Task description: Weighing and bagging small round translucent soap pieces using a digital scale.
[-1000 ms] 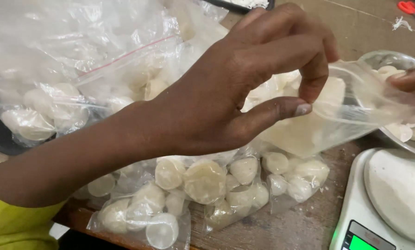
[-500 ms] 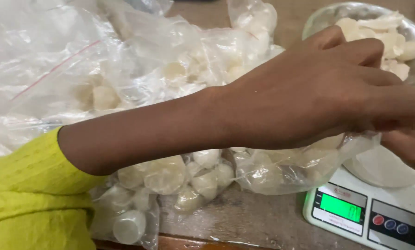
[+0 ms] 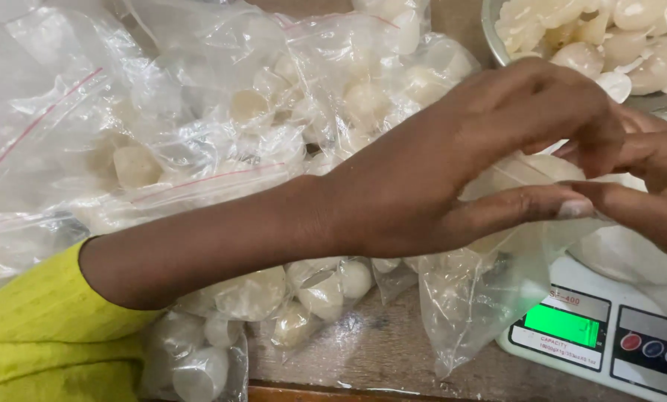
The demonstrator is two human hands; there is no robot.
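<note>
Bags (image 3: 199, 126) of clear plastic, many with a thin red seal line, covered most of the wooden table (image 3: 393, 350), heaped across the left and centre and packed with pale, whitish round pieces. Across them stretched the left forearm, its yellow sleeve (image 3: 36, 327) at the lower left corner. Smaller filled bags lay under the arm near the table's front edge.

At the right the left hand (image 3: 467, 171) reached over a white digital scale (image 3: 609, 335) with a lit green display and three round buttons, red and blue. Thumb and curled fingers were pinched narrow on the upper edge of a clear plastic bag (image 3: 490, 290), which hung down from the grip in front of the scale, its lower end resting on the table just beside the scale's left corner. The contents of that bag could not be made out clearly; it looked mostly slack.

The right hand (image 3: 653, 186) came in from the right edge, only partly seen, its fingers closed on the same bag's rim and touching the left thumb tip.

Behind both hands, at the top right, stood a metal bowl (image 3: 497, 45) heaped with loose pale pieces (image 3: 609, 37).
</note>
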